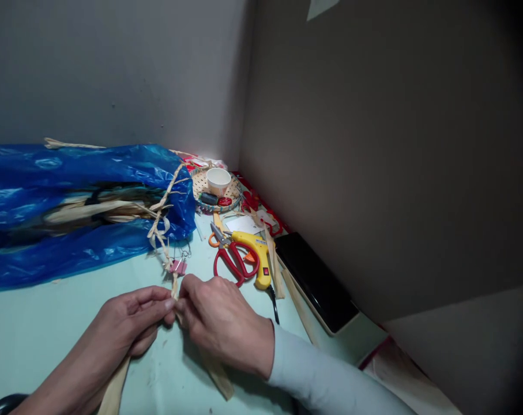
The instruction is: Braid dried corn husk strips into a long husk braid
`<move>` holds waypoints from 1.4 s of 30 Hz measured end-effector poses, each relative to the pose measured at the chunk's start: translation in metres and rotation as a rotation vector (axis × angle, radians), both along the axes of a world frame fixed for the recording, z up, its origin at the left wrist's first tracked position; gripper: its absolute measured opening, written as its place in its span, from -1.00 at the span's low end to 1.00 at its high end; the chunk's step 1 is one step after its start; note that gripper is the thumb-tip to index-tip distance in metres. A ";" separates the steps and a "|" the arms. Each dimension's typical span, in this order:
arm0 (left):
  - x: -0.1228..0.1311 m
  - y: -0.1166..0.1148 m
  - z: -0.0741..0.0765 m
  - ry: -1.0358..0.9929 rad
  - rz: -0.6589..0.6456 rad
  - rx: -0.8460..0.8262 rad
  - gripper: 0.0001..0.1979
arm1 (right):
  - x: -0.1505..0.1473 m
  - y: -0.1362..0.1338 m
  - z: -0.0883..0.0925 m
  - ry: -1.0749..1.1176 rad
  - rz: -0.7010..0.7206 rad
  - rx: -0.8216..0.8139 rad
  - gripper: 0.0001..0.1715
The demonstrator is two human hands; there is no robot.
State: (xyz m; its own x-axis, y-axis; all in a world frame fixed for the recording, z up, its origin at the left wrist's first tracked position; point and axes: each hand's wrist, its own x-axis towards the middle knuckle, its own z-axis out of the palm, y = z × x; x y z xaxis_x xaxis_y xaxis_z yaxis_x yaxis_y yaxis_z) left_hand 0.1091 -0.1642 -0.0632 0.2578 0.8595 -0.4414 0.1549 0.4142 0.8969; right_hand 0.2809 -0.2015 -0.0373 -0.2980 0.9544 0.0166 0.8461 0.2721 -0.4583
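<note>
Both hands meet over the front part of the table at a braid of pale dried-leaf strips [175, 281]. My left hand [134, 317] pinches the braid's near end between thumb and fingers, and one loose strip [113, 392] hangs below it. Close beside it, my right hand [220, 320] is closed on the strips from the right, its fingertips partly hidden. Another strip [220, 380] comes out beneath the right hand. Just beyond the fingers, a pink binder clip [179, 267] grips the braid, which runs on up to a blue plastic bag.
The blue plastic bag [166, 167] at the left holds more dried strips. Red-handled scissors [235, 262] and a yellow glue gun [261, 253] lie right of the braid. Behind them stands a woven tray [198, 187] with a white cup [218, 180]. A black phone-like device [315, 279] lies along the wall.
</note>
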 end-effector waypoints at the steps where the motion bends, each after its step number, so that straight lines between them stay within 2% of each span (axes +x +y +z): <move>1: -0.001 -0.001 0.001 0.008 -0.003 0.012 -0.67 | 0.001 0.000 0.002 -0.013 0.002 0.006 -0.77; 4: -0.002 -0.002 0.003 0.016 -0.015 0.031 -0.72 | 0.013 0.000 0.010 -0.026 -0.011 0.022 -0.77; 6: -0.002 -0.002 0.003 0.015 -0.021 0.022 -0.72 | 0.029 0.002 0.018 -0.048 -0.085 0.050 -0.74; 7: -0.002 -0.001 0.002 0.009 -0.020 0.016 -0.72 | 0.039 0.004 0.022 -0.077 -0.155 0.074 -0.72; 9: -0.002 -0.001 0.001 -0.021 -0.025 -0.005 -0.72 | 0.061 0.011 0.028 -0.282 -0.491 0.183 -0.69; 10: -0.003 -0.001 0.000 -0.043 -0.031 -0.014 -0.71 | 0.071 0.014 0.029 -0.332 -0.583 0.203 -0.70; 13: -0.004 -0.001 -0.001 -0.084 -0.055 -0.024 -0.68 | 0.093 0.026 0.023 -0.404 -0.652 0.181 -0.75; 17: -0.003 -0.002 0.001 -0.085 -0.048 -0.015 -0.70 | 0.102 0.032 0.011 -0.407 -0.608 0.144 -0.76; 21: -0.002 -0.002 0.004 -0.114 -0.030 0.009 -0.74 | 0.094 0.025 0.020 -0.328 -0.562 0.191 -0.76; 23: -0.002 -0.002 0.003 -0.091 -0.034 0.024 -0.75 | 0.081 0.017 0.030 -0.206 -0.443 0.179 -0.81; 24: -0.002 -0.002 0.003 -0.076 -0.040 0.034 -0.75 | 0.072 0.012 0.033 -0.121 -0.339 0.147 -0.80; 26: -0.002 -0.002 0.002 -0.062 -0.049 0.052 -0.76 | 0.052 0.002 0.036 0.263 -0.079 0.027 -0.82; 28: -0.002 -0.002 0.002 -0.076 -0.042 0.050 -0.79 | 0.033 -0.007 0.033 0.403 0.040 -0.015 -0.90; 32: -0.002 -0.002 0.004 -0.107 -0.027 0.019 -0.81 | 0.014 -0.013 0.020 0.359 0.035 -0.065 -0.91; 37: -0.002 0.000 0.006 -0.076 -0.056 0.024 -0.76 | 0.014 -0.008 0.012 0.304 -0.019 -0.135 -0.88; 42: -0.002 0.002 0.005 -0.066 -0.073 0.043 -0.78 | 0.015 -0.005 0.009 0.280 0.001 -0.122 -0.93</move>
State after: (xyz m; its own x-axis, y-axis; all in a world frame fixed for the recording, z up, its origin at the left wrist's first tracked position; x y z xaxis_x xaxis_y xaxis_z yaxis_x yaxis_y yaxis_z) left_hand 0.1069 -0.1619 -0.0585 0.3477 0.8552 -0.3844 0.1237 0.3645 0.9229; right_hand 0.2957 -0.2068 -0.0278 -0.2994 0.9540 -0.0163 0.6821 0.2021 -0.7028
